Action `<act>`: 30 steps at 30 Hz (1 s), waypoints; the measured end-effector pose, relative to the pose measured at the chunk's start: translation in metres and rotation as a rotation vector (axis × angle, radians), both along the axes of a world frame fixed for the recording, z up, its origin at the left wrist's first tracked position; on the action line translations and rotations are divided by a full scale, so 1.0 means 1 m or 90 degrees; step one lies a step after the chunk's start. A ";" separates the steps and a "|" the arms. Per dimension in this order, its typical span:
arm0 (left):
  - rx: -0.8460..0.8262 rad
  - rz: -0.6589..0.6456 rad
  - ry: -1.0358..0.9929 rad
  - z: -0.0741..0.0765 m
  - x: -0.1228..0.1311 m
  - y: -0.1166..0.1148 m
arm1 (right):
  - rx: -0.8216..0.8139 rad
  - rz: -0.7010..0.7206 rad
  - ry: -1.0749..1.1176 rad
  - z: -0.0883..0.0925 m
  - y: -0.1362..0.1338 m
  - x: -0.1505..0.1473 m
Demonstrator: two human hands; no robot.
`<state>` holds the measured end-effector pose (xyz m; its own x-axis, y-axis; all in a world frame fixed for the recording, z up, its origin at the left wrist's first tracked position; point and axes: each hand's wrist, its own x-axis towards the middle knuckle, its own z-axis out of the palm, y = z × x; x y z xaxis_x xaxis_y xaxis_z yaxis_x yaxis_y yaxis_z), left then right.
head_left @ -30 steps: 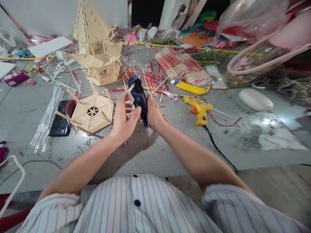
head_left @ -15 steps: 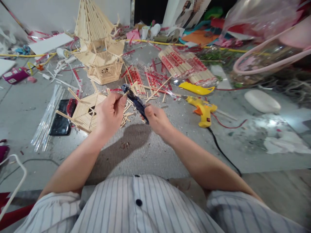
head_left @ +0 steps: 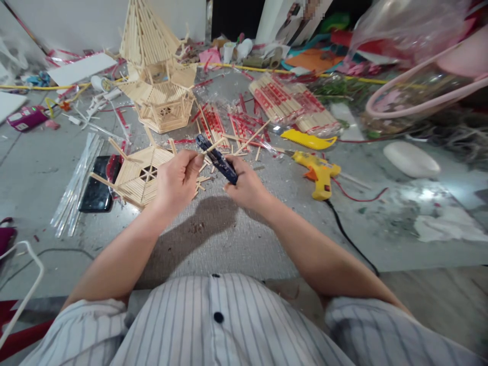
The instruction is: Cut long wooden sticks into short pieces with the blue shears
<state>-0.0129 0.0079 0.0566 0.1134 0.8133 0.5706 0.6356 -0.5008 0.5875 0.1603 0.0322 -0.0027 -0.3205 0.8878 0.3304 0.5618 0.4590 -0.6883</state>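
My left hand is closed, pinching a thin wooden stick between thumb and fingers. The stick lies across the upper end of a slim dark blue hand tool, which looks like pliers or a cutter. Wrapped round the tool's lower end is my right hand. Under and beside my left hand sits a hexagonal wooden stick frame with upright posts. Short cut stick pieces lie below the tool. Behind stands a tiered pagoda model of the same sticks.
A yellow glue gun and a yellow-handled blade lie to the right. Bundled sticks in red-printed wrap lie behind. At left are a black phone and clear glue sticks. A white oval object rests far right.
The tool has shifted slightly right and its handles look closer together. My left hand has moved a little right, and the stick now shows more clearly across the tool.
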 end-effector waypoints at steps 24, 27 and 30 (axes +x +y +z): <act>0.099 -0.054 0.055 -0.004 -0.002 0.001 | 0.111 0.115 0.034 -0.023 0.012 0.006; 0.130 -0.042 0.099 0.000 -0.001 -0.003 | 0.082 0.168 0.062 -0.022 0.013 0.007; 0.139 -0.033 0.122 0.002 -0.001 -0.005 | 0.045 0.181 0.063 -0.017 0.012 0.008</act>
